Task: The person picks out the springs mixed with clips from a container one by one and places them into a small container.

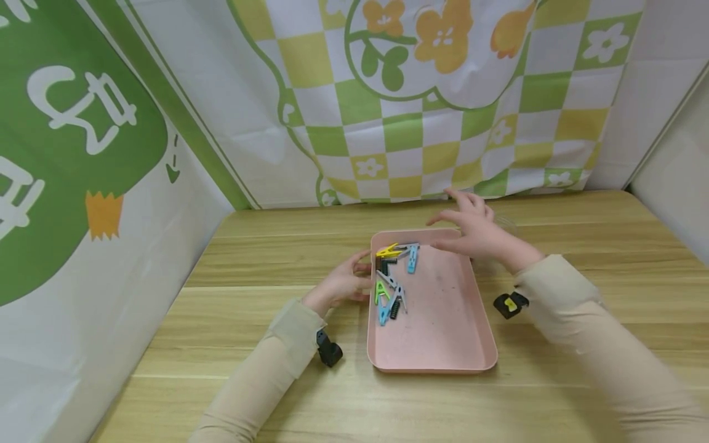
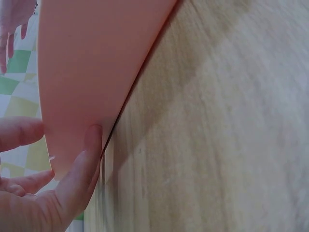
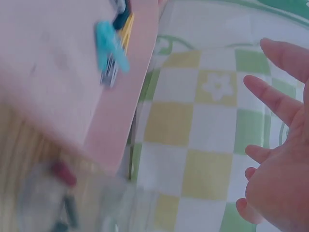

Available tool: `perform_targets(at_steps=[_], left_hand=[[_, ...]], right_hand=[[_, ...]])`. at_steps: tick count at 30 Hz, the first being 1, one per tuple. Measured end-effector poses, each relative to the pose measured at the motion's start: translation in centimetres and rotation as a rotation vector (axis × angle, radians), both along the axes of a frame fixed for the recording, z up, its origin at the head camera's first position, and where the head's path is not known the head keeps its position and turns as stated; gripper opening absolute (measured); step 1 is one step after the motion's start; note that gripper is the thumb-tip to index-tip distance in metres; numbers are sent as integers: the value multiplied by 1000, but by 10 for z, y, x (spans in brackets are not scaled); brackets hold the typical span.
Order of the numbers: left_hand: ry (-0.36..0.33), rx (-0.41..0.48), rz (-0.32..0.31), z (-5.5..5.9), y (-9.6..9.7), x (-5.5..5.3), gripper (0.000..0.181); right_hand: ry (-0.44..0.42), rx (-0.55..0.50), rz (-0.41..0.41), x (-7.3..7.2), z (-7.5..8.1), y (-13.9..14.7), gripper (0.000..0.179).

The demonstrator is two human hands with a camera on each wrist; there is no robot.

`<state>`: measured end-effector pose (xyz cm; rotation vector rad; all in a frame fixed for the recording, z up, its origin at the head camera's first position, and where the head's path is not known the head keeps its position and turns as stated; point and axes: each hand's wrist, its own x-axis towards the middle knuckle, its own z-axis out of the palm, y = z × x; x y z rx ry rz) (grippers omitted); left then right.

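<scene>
A pink rectangular tray [image 1: 437,320] lies on the table, with small spring clips gathered along its left side. Among them are a yellow clip [image 1: 389,251], a blue clip [image 1: 412,259], a green clip [image 1: 381,291] and a grey clip [image 1: 399,289], beside a dark ribbed piece [image 1: 395,309]. My left hand [image 1: 346,282] is at the tray's left wall, its fingertips touching the outer side and rim. Over the far right corner hovers my right hand [image 1: 473,231], fingers spread and holding nothing. In the right wrist view its fingers [image 3: 275,101] reach outward past the tray.
Right of the tray stands a clear container [image 3: 96,203] with reddish and dark green pieces inside, mostly hidden by my right hand in the head view. A checked cloth [image 1: 388,135] hangs behind the wooden table [image 1: 266,258].
</scene>
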<state>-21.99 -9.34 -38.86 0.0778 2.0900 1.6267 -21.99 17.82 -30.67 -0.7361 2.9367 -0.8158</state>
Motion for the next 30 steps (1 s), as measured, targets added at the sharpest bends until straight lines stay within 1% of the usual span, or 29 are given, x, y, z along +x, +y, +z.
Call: perform_targets(at_steps=[7,13,16,21,24,30], left_hand=[[1,2,-3,-1,0,0,75],[-11,26,0,-1,0,0,76],[-10,26,-3,0,0,0,75],[-1,11,-8,0,-1,0,73],[2,8,-10,-1,-1,0,73],[-9,23,-7,-1,0,-1,73]], right_hand=[[-23,-58,60,8,-16,-25,34],[-34,-79,86,18,-27,-43,37],[-35,-75,89,23,-32,-50,36],[-43,-54,70,28,-41,-61,36],[-48,-61,66,31,-44,-66,36],[-77,-49,58,33,-52,-70,35]])
